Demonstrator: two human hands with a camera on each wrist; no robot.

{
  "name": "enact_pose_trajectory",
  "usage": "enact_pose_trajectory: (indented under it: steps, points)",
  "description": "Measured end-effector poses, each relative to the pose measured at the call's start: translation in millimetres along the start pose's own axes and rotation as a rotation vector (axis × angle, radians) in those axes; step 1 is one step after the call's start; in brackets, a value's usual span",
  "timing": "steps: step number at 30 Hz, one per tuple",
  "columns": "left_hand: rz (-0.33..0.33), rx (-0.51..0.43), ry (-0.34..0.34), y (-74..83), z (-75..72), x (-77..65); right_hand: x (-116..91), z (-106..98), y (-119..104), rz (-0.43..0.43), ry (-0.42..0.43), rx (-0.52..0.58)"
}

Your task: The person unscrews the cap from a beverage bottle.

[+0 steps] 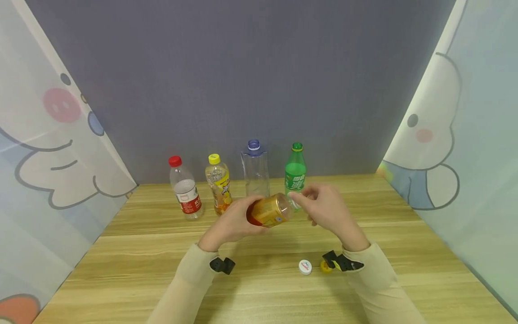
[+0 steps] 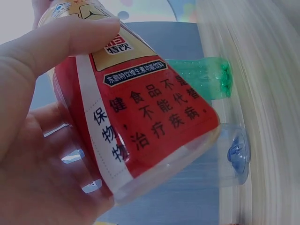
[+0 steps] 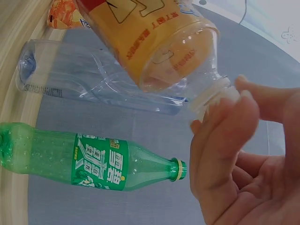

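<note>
My left hand [image 1: 238, 220] grips a plastic drink bottle [image 1: 267, 210] with a red and gold label, tilted with its neck to the right. In the left wrist view the thumb lies across the red label [image 2: 154, 112]. At the neck [image 3: 213, 96], the thumb and fingers of my right hand [image 1: 325, 208] pinch its whitish end. The fingers hide that end, so I cannot tell whether a cap is on it. A white cap [image 1: 305, 267] lies on the table below, beside a yellow cap [image 1: 325, 266] partly covered by the right wrist strap.
Behind the hands stand a red-capped bottle [image 1: 186, 191], a yellow-capped bottle [image 1: 219, 184], a clear bottle with a purple top [image 1: 256, 168] and a green bottle [image 1: 296, 168]. A grey panel [image 1: 251, 81] rises behind the wooden table [image 1: 133, 270]; patterned curtains hang at both sides.
</note>
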State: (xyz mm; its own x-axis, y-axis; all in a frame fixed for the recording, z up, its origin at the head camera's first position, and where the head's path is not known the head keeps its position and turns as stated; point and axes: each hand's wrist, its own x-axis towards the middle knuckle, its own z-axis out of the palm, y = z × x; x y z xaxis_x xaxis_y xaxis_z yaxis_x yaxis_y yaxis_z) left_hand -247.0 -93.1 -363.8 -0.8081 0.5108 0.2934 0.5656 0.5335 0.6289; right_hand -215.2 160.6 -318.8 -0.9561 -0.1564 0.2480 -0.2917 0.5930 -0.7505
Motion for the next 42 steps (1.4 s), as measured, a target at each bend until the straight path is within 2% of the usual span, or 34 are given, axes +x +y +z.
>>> enact_pose_trajectory:
  steps: [5,12,23,42]
  points:
    - [0.012,0.004,0.000,1.0,2.1,0.6,-0.5,-0.2,0.6,-0.013,-0.026,-0.031]
    - [0.019,0.037,0.002,1.6,2.4,-0.3,-1.1,-1.5,2.7,-0.120,-0.020,-0.133]
    - [0.030,0.051,0.005,1.6,1.5,-1.6,-0.5,-3.2,6.0,-0.206,-0.035,-0.124]
    - [0.060,0.027,-0.022,-2.2,0.1,-1.9,-0.6,-3.2,7.9,-0.290,-0.055,-0.109]
